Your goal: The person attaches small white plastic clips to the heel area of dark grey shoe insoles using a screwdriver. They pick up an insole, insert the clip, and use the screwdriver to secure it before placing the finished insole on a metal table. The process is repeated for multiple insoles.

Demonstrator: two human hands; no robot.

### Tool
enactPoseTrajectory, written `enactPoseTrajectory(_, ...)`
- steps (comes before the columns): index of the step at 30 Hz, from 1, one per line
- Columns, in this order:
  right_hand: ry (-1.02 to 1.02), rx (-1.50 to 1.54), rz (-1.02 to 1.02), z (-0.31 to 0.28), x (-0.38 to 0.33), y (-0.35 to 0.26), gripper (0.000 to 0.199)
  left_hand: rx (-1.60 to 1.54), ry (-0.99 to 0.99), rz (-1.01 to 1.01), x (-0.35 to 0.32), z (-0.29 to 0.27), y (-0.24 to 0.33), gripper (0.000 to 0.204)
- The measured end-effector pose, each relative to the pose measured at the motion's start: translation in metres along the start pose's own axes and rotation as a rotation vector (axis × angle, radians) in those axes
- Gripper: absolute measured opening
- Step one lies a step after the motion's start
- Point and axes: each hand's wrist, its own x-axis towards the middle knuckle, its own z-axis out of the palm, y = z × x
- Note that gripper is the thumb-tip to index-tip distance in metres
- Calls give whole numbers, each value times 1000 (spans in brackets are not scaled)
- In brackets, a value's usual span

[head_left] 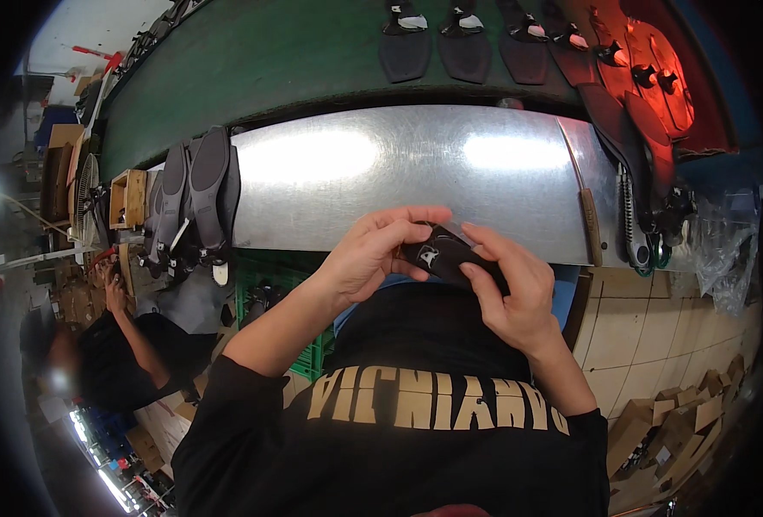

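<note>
A black sandal (459,258) is held between my two hands, just in front of the metal table's near edge. At its end with a small pale mark, my left hand (360,254) pinches it between thumb and fingers. My right hand (519,289) grips the other end, thumb on the near side. What lies under my fingers is hidden. To the left on the table, several dark grey sandals (205,177) stand together in a bunch. On the right side lie a thin tool with a wooden handle (591,226) and a snap-off cutter (629,220).
Behind the shiny metal table (399,202) runs a green belt (261,60) carrying several black sandals (405,56), some under red light. A green crate (313,353) stands below at left. Another person (136,353) works farther left. Cardboard boxes (670,439) sit at lower right.
</note>
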Motion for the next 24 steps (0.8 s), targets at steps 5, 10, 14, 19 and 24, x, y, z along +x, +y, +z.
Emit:
enactPoseTrajectory(5, -11, -10, 80, 0, -2, -1, 16, 76, -64, -20, -6, 5, -5, 32)
enactPoseTrajectory(10, 17, -44, 58, 2, -4, 1, 16, 158, -67, 2, -7, 10, -6, 30)
enactPoseTrajectory(14, 0, -28, 66, 4, -7, 3, 15, 248, -40, 32, -6, 9, -15, 27)
enactPoseTrajectory(19, 16, -15, 94, 6, -8, 1, 13, 191, 35, 45, -1, 8, -24, 20)
enactPoseTrajectory(24, 32, 40, 137, 5, -4, -3, 13, 207, 56, 83, 0, 9, -23, 19)
